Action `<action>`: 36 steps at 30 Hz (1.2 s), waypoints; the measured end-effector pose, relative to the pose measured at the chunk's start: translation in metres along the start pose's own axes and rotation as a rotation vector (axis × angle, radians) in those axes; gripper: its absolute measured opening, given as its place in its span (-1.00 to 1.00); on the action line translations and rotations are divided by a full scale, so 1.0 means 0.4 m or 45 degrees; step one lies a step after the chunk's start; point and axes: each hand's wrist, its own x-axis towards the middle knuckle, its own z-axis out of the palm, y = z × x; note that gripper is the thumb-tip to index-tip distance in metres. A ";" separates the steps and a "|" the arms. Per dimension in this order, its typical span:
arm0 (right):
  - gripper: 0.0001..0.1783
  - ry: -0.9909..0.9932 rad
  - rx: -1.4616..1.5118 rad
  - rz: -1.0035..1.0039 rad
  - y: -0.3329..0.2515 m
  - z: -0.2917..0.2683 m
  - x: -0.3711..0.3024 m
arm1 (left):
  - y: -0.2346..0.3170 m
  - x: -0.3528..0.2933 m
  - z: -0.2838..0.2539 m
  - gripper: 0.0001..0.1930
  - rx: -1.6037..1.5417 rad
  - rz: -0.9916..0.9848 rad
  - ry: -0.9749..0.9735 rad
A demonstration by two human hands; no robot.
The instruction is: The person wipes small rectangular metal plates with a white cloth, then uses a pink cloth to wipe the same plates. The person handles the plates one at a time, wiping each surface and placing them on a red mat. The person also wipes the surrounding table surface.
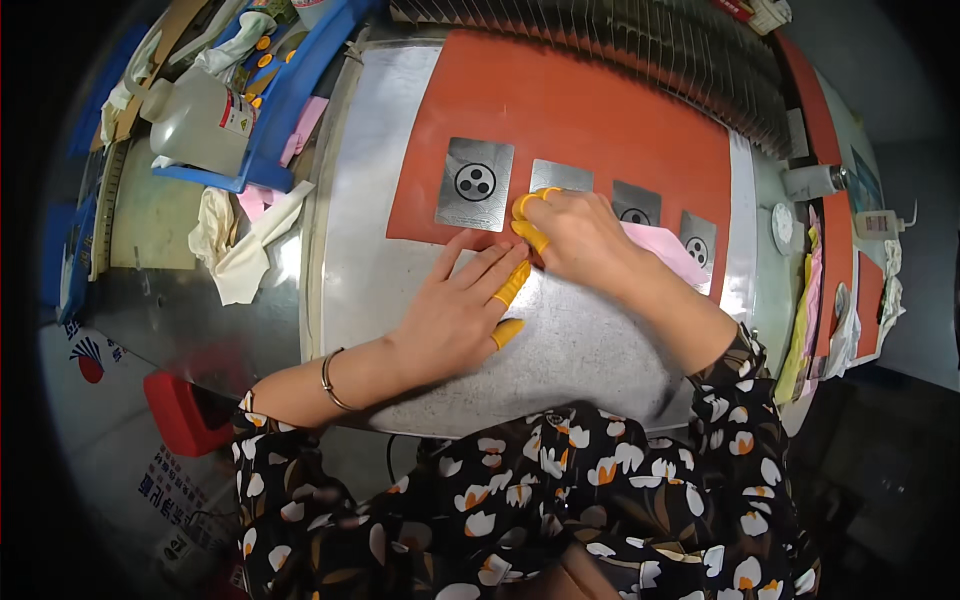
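My left hand (pixel 455 312) rests near the mat's front edge with its fingers stretched out, yellow finger cots on two digits. Against its fingertips are those of my right hand (pixel 585 235), whose fingers curl in a pinch and also wear yellow cots. What they pinch is hidden. A pink cloth (pixel 665 250) emerges beside my right hand and wrist; whether the palm grips it cannot be seen. On the orange-red mat (pixel 560 90) lie silver metal plates: one with a round black mark (pixel 474 184), another (pixel 562 175) partly behind my right hand, and two (pixel 636 203) farther right.
A dark slotted rack (pixel 640 60) runs along the back. To the left, a blue tray (pixel 290 110) holds a translucent bottle (pixel 203 120), with crumpled white cloth (pixel 240 245) before it. Several bottles (pixel 812 181) and cloths lie at right. A red container (pixel 185 412) stands below left.
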 end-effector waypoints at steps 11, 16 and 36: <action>-0.89 -0.042 -0.099 0.103 0.091 -0.019 0.105 | 0.002 0.012 -0.008 -0.52 -0.057 0.011 0.015; -0.88 -0.057 -0.036 0.137 0.152 -0.051 0.012 | -0.002 0.002 -0.007 -0.59 -0.064 -0.015 0.014; -0.90 -0.154 0.021 -0.102 -0.056 0.042 0.104 | -0.128 -0.129 -0.066 -0.53 0.048 -0.188 0.168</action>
